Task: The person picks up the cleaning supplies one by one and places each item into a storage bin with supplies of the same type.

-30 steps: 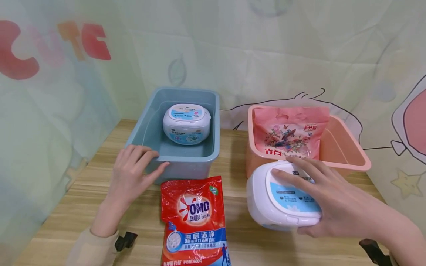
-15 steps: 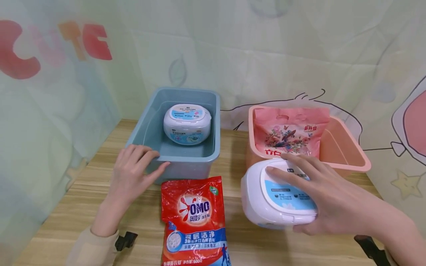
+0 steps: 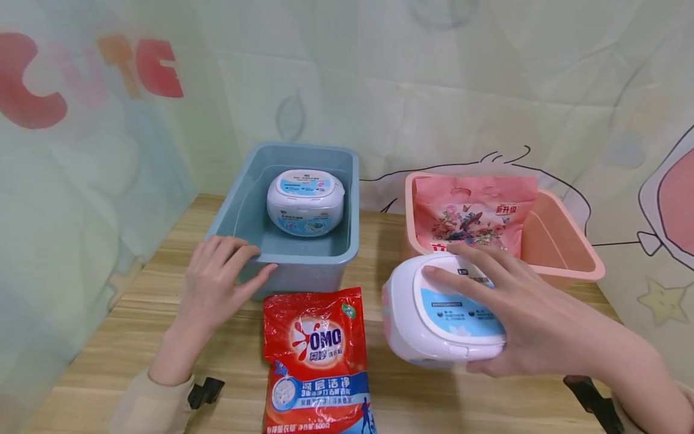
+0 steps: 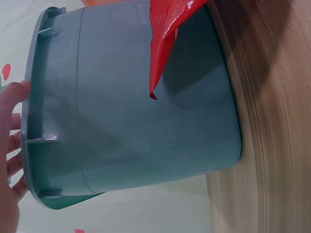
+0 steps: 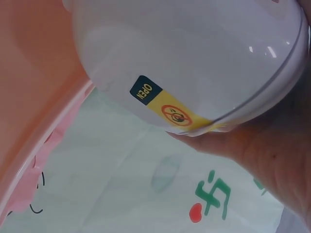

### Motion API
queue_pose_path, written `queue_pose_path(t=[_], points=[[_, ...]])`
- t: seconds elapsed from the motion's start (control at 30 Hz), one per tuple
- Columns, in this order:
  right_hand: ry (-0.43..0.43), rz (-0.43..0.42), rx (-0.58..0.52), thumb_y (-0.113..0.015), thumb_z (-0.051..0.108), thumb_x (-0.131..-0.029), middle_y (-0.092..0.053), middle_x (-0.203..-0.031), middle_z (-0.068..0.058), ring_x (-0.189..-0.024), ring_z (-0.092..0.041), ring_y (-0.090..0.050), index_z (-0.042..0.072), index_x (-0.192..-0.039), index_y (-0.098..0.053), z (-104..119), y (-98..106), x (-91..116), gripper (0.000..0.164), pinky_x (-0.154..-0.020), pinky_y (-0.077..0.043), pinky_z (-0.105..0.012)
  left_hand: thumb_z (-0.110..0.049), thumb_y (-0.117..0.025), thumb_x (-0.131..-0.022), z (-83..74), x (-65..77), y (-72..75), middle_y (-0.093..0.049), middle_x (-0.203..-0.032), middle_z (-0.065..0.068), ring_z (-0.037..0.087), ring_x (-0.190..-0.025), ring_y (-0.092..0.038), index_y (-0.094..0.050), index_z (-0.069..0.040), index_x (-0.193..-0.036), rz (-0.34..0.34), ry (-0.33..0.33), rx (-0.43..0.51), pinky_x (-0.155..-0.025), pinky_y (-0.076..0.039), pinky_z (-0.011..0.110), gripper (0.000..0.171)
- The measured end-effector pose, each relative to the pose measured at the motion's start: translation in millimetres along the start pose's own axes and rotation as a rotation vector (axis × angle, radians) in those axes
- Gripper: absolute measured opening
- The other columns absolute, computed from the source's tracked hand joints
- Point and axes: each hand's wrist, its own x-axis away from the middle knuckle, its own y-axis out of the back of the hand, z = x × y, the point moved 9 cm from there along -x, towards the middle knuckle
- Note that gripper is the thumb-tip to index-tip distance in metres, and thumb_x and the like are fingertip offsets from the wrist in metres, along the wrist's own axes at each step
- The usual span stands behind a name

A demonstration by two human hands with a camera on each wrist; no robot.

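Note:
My right hand (image 3: 520, 307) grips a white plastic tub (image 3: 428, 313) with a blue and white label, held tilted above the table in front of the pink bin (image 3: 564, 271). In the right wrist view the thumb lies against the tub (image 5: 194, 58) near its yellow "OPEN" sticker. My left hand (image 3: 217, 283) holds the front left rim of the blue bin (image 3: 303, 274), fingers over the rim and thumb at its outer edge. Inside the blue bin sits a similar white tub (image 3: 306, 202). A red OMO washing powder bag (image 3: 317, 361) lies on the table before it.
A pink laundry detergent bag (image 3: 472, 211) stands in the pink bin at its left. A wooden table (image 3: 228, 361) carries both bins, with a gap between them. Behind hangs a printed cloth backdrop (image 3: 347, 84).
My right hand has carried the white tub left and slightly up, away from the right side. The left hand, both bins and the red bag stay in place.

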Motion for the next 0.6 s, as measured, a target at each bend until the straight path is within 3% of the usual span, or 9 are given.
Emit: queue_pose_path(t=[0.33, 0.5, 0.6], points=[[0.05, -0.045, 0.01, -0.082, 0.062, -0.058, -0.025, -0.156, 0.004, -0.135, -0.019, -0.03, 0.043, -0.148, -0.027, 6.3, 1.6, -8.5, 0.108, -0.096, -0.044, -0.049, -0.054, -0.046, -0.095, -0.3, -0.9, -0.7, -0.062, -0.086, 0.016, 0.032, -0.082, -0.055, -0.066, -0.002, -0.09, 0.014, -0.006, -0.008, -0.07, -0.043, 0.043, 0.056], [0.058, -0.032, 0.011, -0.078, 0.067, -0.06, -0.025, -0.156, 0.004, -0.133, -0.018, -0.031, 0.044, -0.148, -0.026, 7.6, 1.0, -12.9, 0.105, -0.094, -0.046, -0.046, -0.054, -0.046, -0.095, 0.1, -0.8, -1.8, -0.063, -0.088, 0.016, 0.032, -0.084, -0.055, -0.066, -0.003, -0.092, 0.036, -0.009, -0.017, -0.071, -0.044, 0.044, 0.055], [0.06, -0.02, 0.012, -0.076, 0.069, -0.061, -0.024, -0.156, 0.004, -0.134, -0.019, -0.03, 0.045, -0.148, -0.024, 9.1, 1.2, -15.9, 0.104, -0.093, -0.048, -0.045, -0.054, -0.046, -0.095, 0.1, -0.8, -0.6, -0.063, -0.088, 0.016, 0.032, -0.083, -0.056, -0.067, -0.003, -0.093, 0.015, -0.009, -0.006, -0.069, -0.043, 0.044, 0.055]])
